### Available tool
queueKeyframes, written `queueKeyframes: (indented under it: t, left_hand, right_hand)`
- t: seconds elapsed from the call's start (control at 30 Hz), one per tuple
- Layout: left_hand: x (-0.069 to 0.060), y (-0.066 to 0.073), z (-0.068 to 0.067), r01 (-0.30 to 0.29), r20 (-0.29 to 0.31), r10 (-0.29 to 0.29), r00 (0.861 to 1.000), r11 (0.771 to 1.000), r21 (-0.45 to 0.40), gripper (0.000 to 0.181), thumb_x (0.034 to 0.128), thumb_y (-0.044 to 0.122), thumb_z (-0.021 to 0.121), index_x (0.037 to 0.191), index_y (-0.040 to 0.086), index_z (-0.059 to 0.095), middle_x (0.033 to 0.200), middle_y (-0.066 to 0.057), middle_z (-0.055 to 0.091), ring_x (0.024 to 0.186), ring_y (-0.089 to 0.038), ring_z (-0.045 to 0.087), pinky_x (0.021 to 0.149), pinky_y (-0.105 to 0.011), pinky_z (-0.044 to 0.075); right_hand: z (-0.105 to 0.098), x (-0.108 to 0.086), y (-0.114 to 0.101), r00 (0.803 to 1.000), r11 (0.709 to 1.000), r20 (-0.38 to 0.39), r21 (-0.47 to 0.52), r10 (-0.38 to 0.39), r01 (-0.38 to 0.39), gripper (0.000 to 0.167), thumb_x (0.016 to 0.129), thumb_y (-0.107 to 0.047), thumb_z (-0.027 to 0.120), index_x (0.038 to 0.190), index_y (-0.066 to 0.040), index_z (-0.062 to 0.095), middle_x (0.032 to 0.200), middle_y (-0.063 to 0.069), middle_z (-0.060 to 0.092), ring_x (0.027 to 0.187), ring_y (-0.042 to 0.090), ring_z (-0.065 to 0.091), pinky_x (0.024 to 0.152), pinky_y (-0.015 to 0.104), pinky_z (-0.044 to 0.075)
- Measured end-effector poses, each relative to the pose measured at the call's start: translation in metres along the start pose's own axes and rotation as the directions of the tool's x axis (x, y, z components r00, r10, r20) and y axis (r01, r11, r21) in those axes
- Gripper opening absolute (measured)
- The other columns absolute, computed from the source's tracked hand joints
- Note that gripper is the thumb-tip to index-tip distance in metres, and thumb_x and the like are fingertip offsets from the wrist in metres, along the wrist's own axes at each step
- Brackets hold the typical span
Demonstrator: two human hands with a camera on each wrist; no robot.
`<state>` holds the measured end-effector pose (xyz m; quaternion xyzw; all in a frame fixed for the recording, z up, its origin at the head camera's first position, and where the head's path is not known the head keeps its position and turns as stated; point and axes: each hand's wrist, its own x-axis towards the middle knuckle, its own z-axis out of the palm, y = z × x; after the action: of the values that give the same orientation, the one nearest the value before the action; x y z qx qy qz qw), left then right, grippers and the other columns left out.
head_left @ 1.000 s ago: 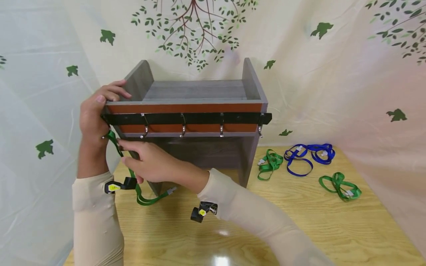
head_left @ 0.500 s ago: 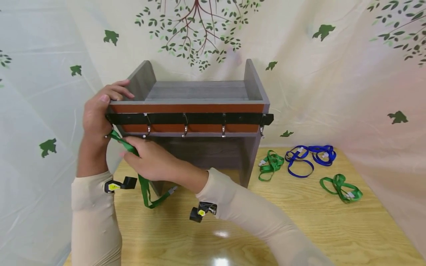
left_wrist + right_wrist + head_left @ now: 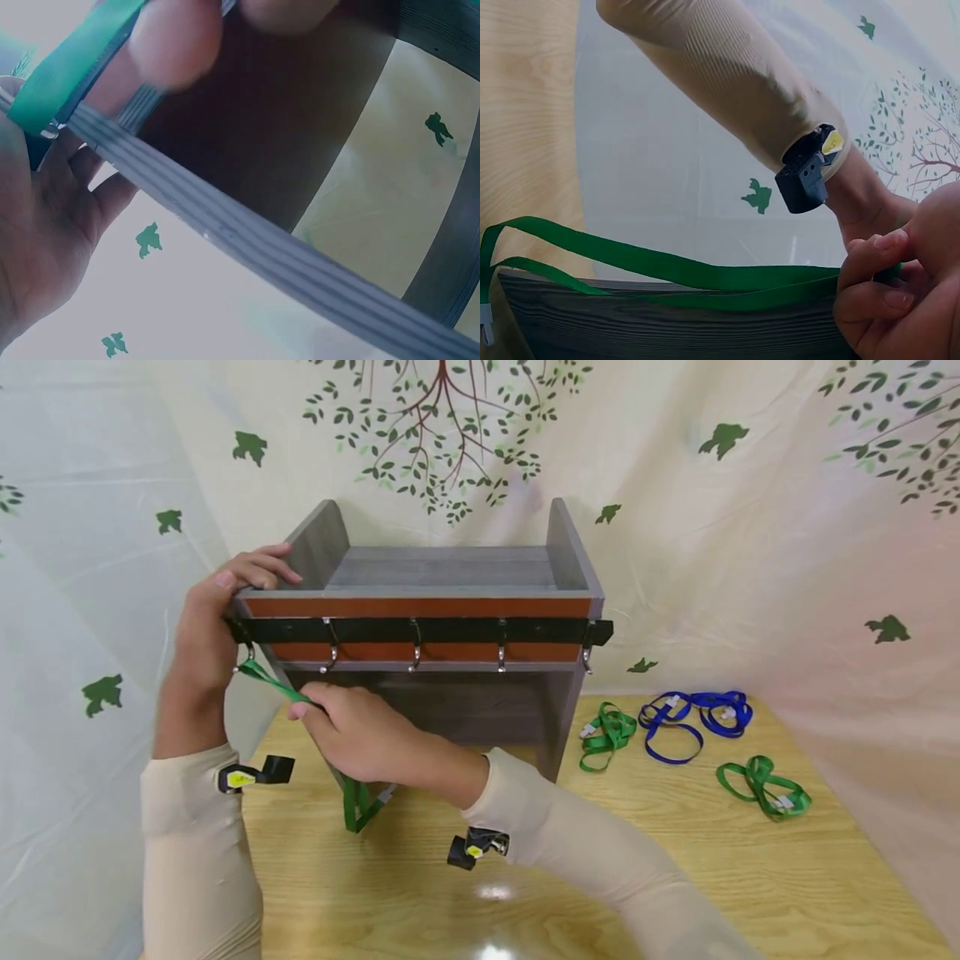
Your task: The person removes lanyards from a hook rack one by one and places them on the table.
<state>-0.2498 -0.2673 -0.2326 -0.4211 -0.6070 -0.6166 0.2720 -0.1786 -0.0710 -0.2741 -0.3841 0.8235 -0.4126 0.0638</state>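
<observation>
A grey and brown wooden shelf stands on the table, a black hook rail across its front. My left hand holds the shelf's top left corner, fingers bent over the side panel. A green lanyard is looped at the leftmost hook, and my right hand pinches its strap just below and to the right. That strap runs taut from hook to fingers. The lanyard's lower part, with a metal clip, hangs below the right hand; the right wrist view shows its two strands against the grey side panel.
To the right of the shelf lie a green lanyard, blue lanyards and another green lanyard on the wooden table. The other hooks along the rail hold nothing. A leaf-patterned cloth hangs behind.
My right hand has moved right and slightly down, drawing the green strap taut from the hook. The lanyard's hanging part has shifted right. My left hand stays at the shelf corner.
</observation>
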Motion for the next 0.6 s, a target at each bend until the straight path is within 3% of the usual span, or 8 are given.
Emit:
queueKeyframes:
  t: [0.17,0.23,0.43,0.6]
  left_hand:
    - [0.000,0.003,-0.002,0.051,0.025,-0.051,0.998,0.999,0.011,0.057,0.1109,0.026,0.024,0.097,-0.003,0.072,0.110,-0.006,0.076,0.138,-0.033,0.054,0.122,-0.036,0.035]
    - [0.001,0.002,-0.002,0.047,0.034,-0.047,0.998,0.999,0.015,0.062,0.1111,0.029,0.023,0.098,-0.004,0.073,0.110,-0.006,0.077,0.138,-0.033,0.054,0.122,-0.036,0.035]
    - [0.003,-0.004,-0.003,-0.052,0.064,0.053,0.997,0.998,-0.026,0.064,0.1137,0.027,0.023,0.100,-0.011,0.073,0.111,-0.008,0.080,0.134,-0.032,0.060,0.127,-0.039,0.034]
    - [0.001,-0.002,-0.005,-0.009,0.040,0.011,0.999,0.999,-0.043,0.063,0.1120,0.032,0.026,0.098,-0.007,0.074,0.110,-0.006,0.080,0.137,-0.031,0.057,0.126,-0.037,0.033]
  right_hand:
    - [-0.002,-0.001,-0.002,0.997,0.996,-0.040,-0.048,-0.071,0.069,0.033,0.116,-0.024,0.036,0.130,-0.012,0.064,0.097,-0.001,0.068,0.064,0.006,0.049,0.061,0.015,0.045]
    - [-0.003,-0.002,-0.004,0.993,0.994,-0.059,-0.055,-0.100,0.097,0.033,0.116,-0.023,0.036,0.130,-0.011,0.064,0.089,-0.001,0.063,0.065,0.007,0.049,0.063,0.014,0.044]
    - [-0.006,-0.005,-0.011,0.988,0.990,-0.075,-0.058,-0.133,0.129,0.034,0.116,-0.024,0.035,0.131,-0.009,0.063,0.072,-0.002,0.048,0.054,0.008,0.042,0.058,0.015,0.040]
    - [-0.007,-0.013,-0.015,0.989,0.990,-0.057,-0.054,-0.135,0.132,0.033,0.116,-0.024,0.036,0.129,-0.011,0.064,0.075,-0.003,0.051,0.055,0.007,0.042,0.058,0.014,0.040]
